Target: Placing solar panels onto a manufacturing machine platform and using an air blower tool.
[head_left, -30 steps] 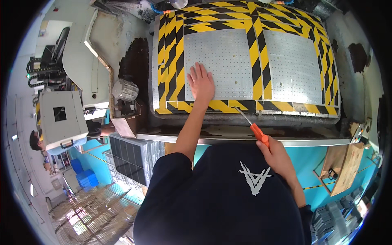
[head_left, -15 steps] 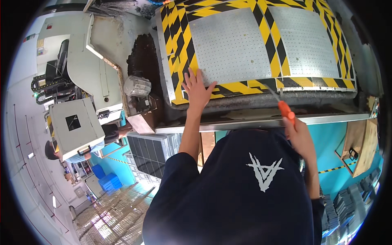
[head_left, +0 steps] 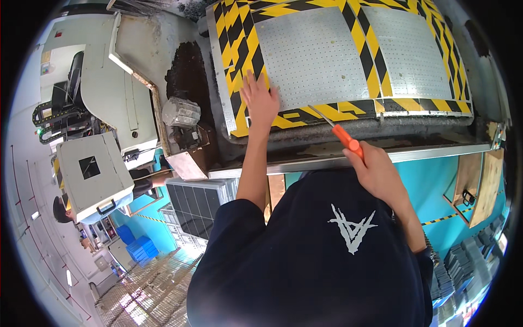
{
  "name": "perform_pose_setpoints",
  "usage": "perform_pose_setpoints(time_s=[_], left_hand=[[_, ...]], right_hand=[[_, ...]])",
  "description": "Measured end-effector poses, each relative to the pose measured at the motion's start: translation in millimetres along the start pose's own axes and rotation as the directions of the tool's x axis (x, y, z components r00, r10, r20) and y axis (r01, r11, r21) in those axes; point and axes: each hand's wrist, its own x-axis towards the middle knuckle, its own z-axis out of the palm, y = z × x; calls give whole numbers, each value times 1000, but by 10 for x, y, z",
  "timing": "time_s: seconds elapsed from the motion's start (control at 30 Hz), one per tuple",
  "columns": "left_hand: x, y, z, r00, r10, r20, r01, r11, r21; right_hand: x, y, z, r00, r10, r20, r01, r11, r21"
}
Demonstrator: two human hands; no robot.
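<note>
Head view: right hand [head_left: 378, 170] grips an orange-handled screwdriver [head_left: 345, 139], tip at the near black-and-yellow tape [head_left: 351, 109]; left hand [head_left: 262, 104], fingers splayed, sits left—best kept clear, shaft held low.

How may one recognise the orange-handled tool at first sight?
Find the grey perforated panels framed by yellow-black striped tape. At their near border, in the grip of the right hand, is the tool. Unlike its neighbours, it has a bright orange handle and a thin shaft.
</note>
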Motion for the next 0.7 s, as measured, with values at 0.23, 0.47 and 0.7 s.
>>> perform_pose_setpoints(time_s=[0.23,0.47,0.7], left_hand=[[650,459,559,999,13,30,-7,981,-193],[685,771,740,998,-70,2,70,996,55],[719,783,631,995,-99,26,99,995,2]], right_hand=[[-112,-42,-189,995,89,34,-91,995,31],[445,-110,-311,979,-149,-140,133,985,-114],[867,254,-664,956,-88,-281,63,993,-98]])
